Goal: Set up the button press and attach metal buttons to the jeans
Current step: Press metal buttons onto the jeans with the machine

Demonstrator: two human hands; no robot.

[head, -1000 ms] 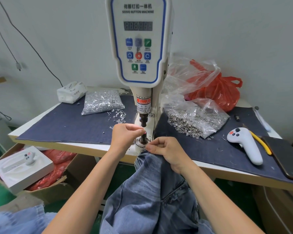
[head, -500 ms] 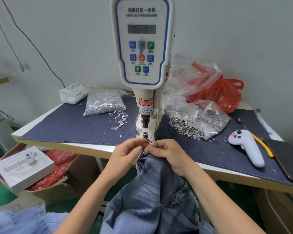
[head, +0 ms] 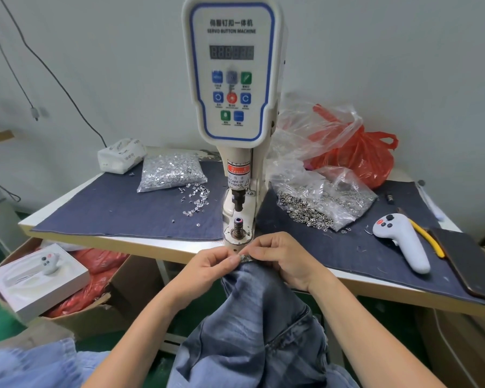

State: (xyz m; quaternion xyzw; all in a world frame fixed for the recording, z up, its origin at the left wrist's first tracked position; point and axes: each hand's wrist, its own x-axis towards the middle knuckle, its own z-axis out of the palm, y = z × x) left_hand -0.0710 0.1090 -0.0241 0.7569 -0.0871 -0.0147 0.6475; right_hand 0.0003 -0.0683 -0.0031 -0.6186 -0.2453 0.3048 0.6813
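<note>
The white servo button machine (head: 233,79) stands on the table, its punch (head: 238,198) raised above the lower die (head: 238,226), which is bare. Blue jeans (head: 258,312) hang from the table's front edge just below the die. My left hand (head: 207,271) and my right hand (head: 280,257) pinch the top edge of the jeans from either side, with a small metal button (head: 244,257) between the fingertips. A clear bag of silver tacks (head: 171,170) lies left of the machine. An open bag of metal buttons (head: 319,203) lies to its right.
Dark denim cloth (head: 118,208) covers the table. At the right lie a white controller (head: 403,240), a yellow-handled tool (head: 429,242) and a dark phone (head: 468,264). A red plastic bag (head: 364,155) sits behind. A cardboard box (head: 76,312) with a white case stands below left.
Both hands drew the jeans edge back from the die toward me, and my left hand came down from the die to pinch the fabric. The die now stands uncovered.
</note>
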